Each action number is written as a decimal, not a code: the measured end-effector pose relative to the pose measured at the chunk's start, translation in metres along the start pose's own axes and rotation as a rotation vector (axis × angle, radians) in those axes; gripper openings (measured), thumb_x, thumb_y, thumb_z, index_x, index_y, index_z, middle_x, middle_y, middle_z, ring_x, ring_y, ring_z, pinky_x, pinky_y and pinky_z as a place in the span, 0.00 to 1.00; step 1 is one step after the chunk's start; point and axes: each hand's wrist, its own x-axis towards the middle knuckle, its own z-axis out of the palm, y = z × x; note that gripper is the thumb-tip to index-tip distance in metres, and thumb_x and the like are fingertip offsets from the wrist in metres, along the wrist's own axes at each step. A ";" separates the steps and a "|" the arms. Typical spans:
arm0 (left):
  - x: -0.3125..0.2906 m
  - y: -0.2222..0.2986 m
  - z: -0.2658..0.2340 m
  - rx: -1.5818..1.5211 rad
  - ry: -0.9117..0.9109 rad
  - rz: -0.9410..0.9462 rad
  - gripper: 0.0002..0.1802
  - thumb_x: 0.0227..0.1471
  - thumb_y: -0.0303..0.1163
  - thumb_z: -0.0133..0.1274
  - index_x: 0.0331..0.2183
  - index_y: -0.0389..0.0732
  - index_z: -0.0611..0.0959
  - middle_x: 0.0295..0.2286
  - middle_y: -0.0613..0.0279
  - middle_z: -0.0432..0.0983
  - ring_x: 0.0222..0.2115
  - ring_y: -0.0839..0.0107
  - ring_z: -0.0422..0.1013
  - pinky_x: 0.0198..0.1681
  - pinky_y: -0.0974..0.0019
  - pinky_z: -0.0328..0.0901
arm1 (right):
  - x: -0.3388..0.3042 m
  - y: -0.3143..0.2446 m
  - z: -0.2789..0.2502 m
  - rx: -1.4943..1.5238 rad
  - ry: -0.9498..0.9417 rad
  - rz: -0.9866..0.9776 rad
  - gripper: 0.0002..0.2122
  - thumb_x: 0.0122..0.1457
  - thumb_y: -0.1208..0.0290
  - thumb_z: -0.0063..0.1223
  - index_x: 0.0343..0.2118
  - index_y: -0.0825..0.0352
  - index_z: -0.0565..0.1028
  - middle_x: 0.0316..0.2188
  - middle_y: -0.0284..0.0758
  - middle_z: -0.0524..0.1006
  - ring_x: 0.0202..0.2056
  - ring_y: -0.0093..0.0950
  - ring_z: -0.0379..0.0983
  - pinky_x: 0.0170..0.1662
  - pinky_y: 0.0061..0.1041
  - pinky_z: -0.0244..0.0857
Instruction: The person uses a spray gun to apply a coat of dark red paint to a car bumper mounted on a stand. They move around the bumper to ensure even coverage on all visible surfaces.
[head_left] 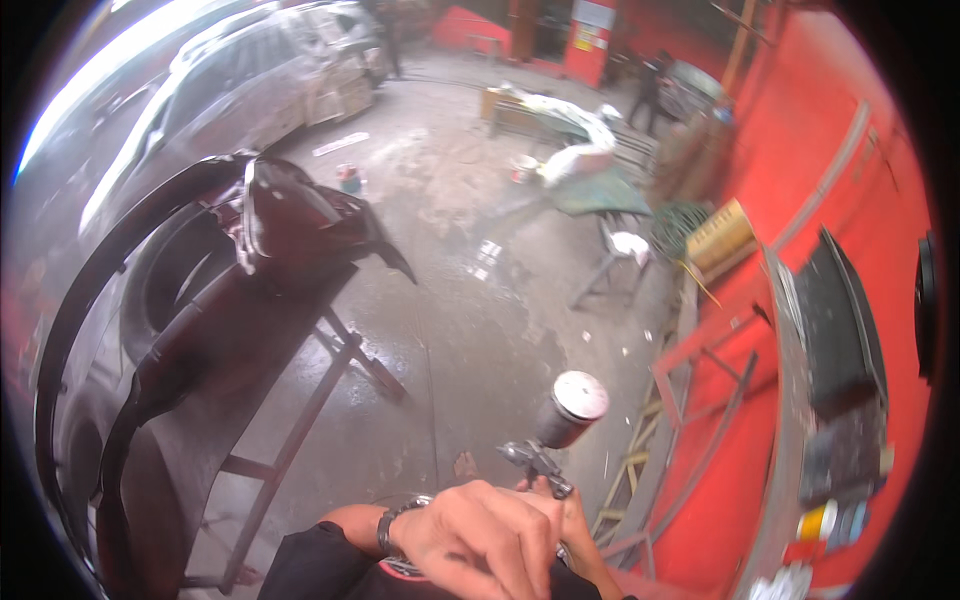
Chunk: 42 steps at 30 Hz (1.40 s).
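Observation:
A metal spray gun (537, 463) with a white-lidded cup (577, 402) on top points away to the left at the lower middle. My right hand (566, 512) is closed round its handle, partly covered by my other hand. In front of it, closer to me, is my left hand (485, 530) with a dark watch (388, 528) on the wrist. Its fingers are curled together; whatever they hold is hidden. At the left, a dark, glossy car bumper (300, 215) and other dark body panels (225, 345) rest on a metal stand (285, 440).
A car under clear sheeting (270, 80) stands at the far left. Along the right red wall (740, 430) are a metal frame (700, 385), a yellow box (722, 240) and a shelf with dark parts (840, 330). Farther off, a covered bench (590, 180) and paint cans (349, 179) stand on the floor.

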 end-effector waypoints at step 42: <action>-0.148 -0.452 -0.295 0.404 0.839 -1.213 0.35 0.61 0.48 0.49 0.63 0.39 0.67 0.62 0.50 0.63 0.62 0.57 0.61 0.65 0.58 0.55 | 0.447 -0.248 -0.125 -0.092 -0.963 -0.161 0.35 0.67 0.39 0.37 0.56 0.75 0.68 0.41 0.47 0.78 0.14 0.23 0.66 0.18 0.20 0.60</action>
